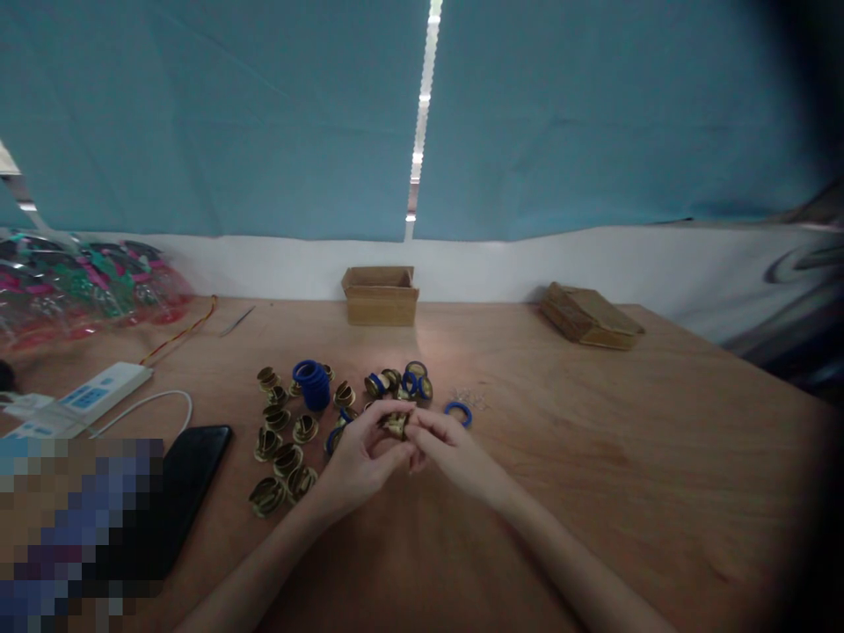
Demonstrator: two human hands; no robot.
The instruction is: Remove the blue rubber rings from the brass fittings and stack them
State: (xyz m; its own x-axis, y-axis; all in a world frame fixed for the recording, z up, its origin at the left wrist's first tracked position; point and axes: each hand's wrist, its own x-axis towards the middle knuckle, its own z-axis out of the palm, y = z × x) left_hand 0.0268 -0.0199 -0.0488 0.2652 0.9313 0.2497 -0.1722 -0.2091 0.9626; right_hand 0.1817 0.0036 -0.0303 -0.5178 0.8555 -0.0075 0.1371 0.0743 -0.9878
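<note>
Near the middle of the wooden table, my left hand (369,453) curls round a small brass-coloured part (394,425). The fingertips of my right hand (448,444) pinch the same part from the right. Left of my hands lie several loose brass-coloured parts (287,459) and a stack of blue rings (312,385). Behind my hands is a cluster of brass parts with blue rings (415,383). A single blue ring (468,417) lies just right of them, beside a scatter of tiny clear pieces (476,398).
An open cardboard box (381,308) stands at the back, with a flatter carton (590,318) at the back right. On the left are a black phone-like slab (188,492), a white power strip (98,396), a cable and plastic-wrapped items (85,286).
</note>
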